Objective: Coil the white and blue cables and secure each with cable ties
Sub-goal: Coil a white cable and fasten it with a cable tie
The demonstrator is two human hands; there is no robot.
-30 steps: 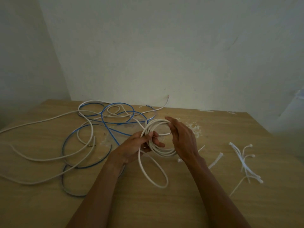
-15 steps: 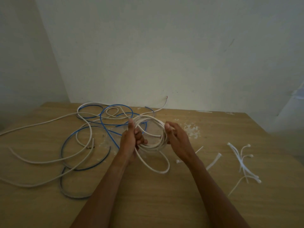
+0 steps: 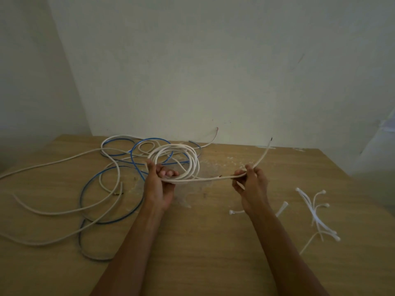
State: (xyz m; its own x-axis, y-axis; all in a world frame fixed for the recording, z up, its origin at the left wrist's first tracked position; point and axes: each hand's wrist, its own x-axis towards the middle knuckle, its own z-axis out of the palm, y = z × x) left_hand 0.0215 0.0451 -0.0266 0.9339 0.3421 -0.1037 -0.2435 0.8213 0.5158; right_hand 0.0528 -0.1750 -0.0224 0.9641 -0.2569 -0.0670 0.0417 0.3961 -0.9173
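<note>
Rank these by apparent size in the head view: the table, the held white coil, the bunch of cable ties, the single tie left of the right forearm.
1. table
2 and 3. white coil and bunch of cable ties: similar spread, so not ranked apart
4. single tie

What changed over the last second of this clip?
The right hand moved rightward away from the white coil, pinching its free end and drawing it out straight. The left hand kept gripping the coil. The blue cable and cable ties stayed put.
</note>
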